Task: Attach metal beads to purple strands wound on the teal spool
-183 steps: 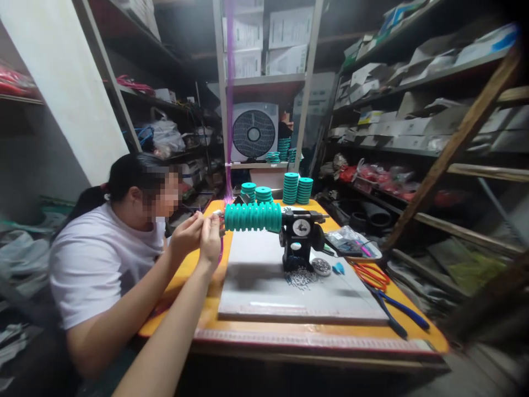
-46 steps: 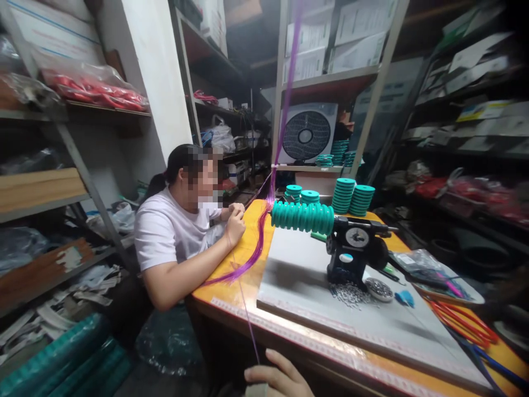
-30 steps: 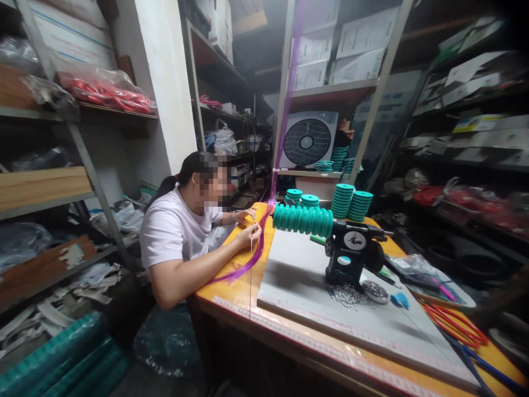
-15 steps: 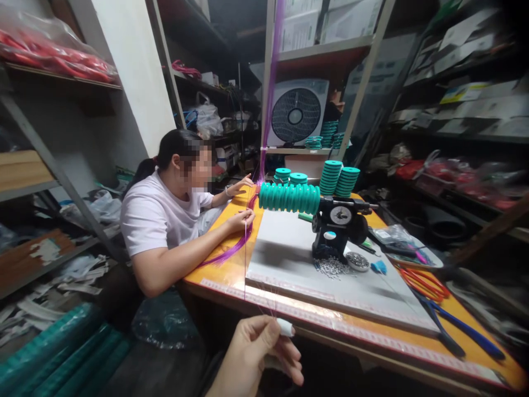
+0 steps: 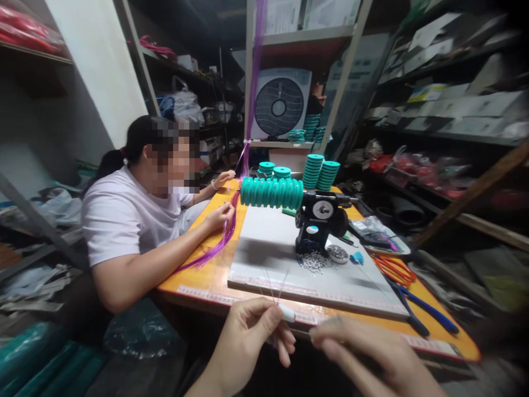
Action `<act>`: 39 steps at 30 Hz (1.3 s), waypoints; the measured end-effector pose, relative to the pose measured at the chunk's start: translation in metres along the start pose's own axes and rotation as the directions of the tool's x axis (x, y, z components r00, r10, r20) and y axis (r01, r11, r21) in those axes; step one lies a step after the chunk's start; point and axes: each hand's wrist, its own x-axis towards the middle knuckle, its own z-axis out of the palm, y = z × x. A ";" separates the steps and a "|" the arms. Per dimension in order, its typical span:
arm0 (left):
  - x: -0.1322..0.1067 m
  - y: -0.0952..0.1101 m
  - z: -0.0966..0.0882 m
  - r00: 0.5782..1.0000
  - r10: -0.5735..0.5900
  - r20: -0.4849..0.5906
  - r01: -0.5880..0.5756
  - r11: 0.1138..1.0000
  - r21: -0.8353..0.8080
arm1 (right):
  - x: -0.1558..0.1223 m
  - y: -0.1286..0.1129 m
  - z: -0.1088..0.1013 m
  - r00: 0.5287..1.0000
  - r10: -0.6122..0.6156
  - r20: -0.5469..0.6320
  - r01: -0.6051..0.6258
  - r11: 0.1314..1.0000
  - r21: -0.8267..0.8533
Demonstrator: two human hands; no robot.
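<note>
Near the front edge of the table, my left hand (image 5: 258, 336) pinches several thin line strands (image 5: 276, 286) between thumb and forefinger. Their loose ends fan upward. A white wrap (image 5: 286, 312) covers one fingertip. To its right, my right hand (image 5: 367, 347) is blurred, its fingers bent and pointing left; whether they hold anything is hidden. Beyond both hands, teal spools (image 5: 271, 193) sit in a row on the shaft of a black hand-crank winder (image 5: 316, 218). Small metal pieces (image 5: 314, 262) lie in a pile and in a round dish (image 5: 338, 253) at its base.
At the left, a co-worker (image 5: 128, 215) handles purple line (image 5: 219, 246) on the orange table (image 5: 206, 275). Stacked teal spools (image 5: 314, 171) stand behind the winder. Blue-handled pliers (image 5: 430, 314) and an orange cord (image 5: 394, 270) lie at the right. A box fan (image 5: 279, 105) stands behind.
My right hand has come into view from the lower right, beside my left hand. The left hand keeps its pinch on the strands. The view has shifted to the right.
</note>
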 end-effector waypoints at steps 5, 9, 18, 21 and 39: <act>0.022 -0.007 0.012 0.991 -0.054 0.122 0.049 0.998 0.048 | 0.038 -0.007 -0.010 0.963 0.068 -0.262 -0.047 0.995 0.086; 0.035 -0.012 0.015 0.991 -0.072 0.110 0.065 0.996 0.069 | 0.061 0.005 0.001 0.959 0.140 -0.246 -0.047 0.936 0.350; 0.063 -0.033 0.026 0.983 -0.182 0.022 0.182 0.955 -0.233 | 0.084 0.032 0.004 0.915 0.155 -0.372 -0.056 0.963 0.263; 0.068 -0.034 0.029 0.991 -0.127 -0.028 0.117 0.965 -0.234 | 0.086 0.036 0.005 0.917 0.108 -0.384 -0.048 0.986 0.162; 0.077 -0.018 -0.010 0.998 -0.070 0.004 0.067 0.965 0.253 | 0.084 0.024 -0.013 0.941 -0.334 0.049 0.252 0.596 -0.762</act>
